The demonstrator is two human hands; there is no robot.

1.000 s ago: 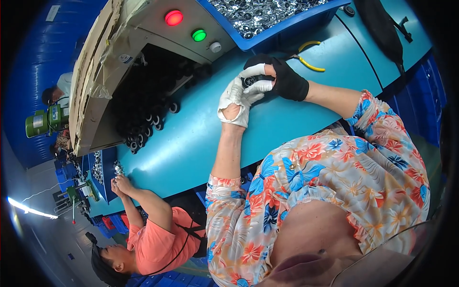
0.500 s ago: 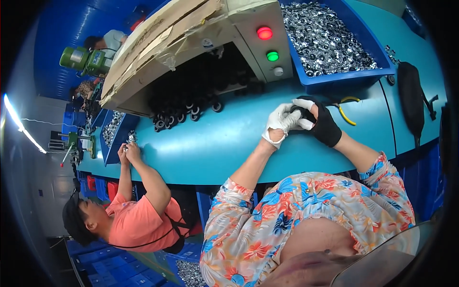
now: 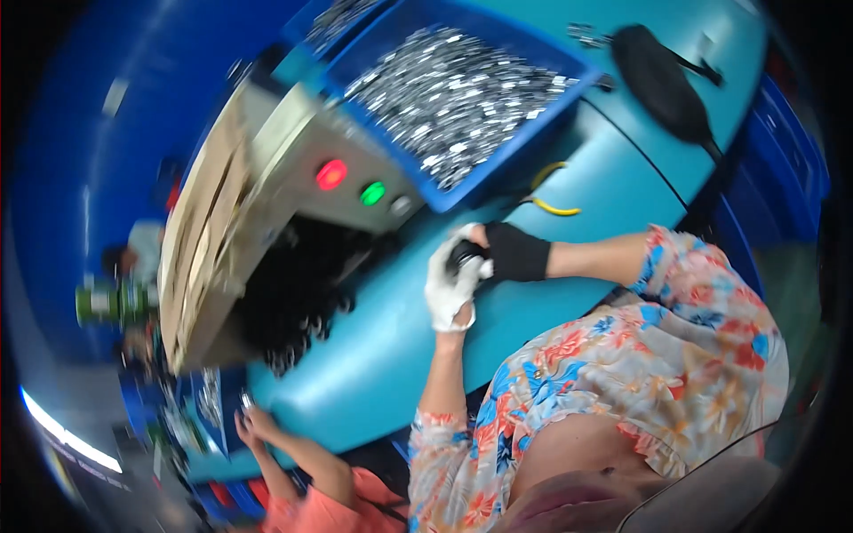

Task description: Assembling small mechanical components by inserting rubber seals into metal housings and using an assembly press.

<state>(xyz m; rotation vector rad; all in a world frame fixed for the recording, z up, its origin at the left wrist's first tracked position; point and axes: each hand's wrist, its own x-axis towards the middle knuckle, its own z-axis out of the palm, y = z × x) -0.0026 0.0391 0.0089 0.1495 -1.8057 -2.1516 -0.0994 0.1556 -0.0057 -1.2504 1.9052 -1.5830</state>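
Gripping a round black part point(image 3: 467, 257) over the teal worktop point(image 3: 382, 355) at mid-frame, the white-gloved left hand point(image 3: 450, 282) and black-gloved right hand point(image 3: 520, 252) keep their fingers closed around it as the view swings, so handling seems uninterrupted.

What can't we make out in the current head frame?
All in the head view:
Black part: details blurred, partly hidden by the left hand and right hand.
Yellow-handled tool: working end lost in dark blur.
Shiny parts in the blue bin: single shapes smeared by motion blur.
Co-worker: head cut off by lower edge.
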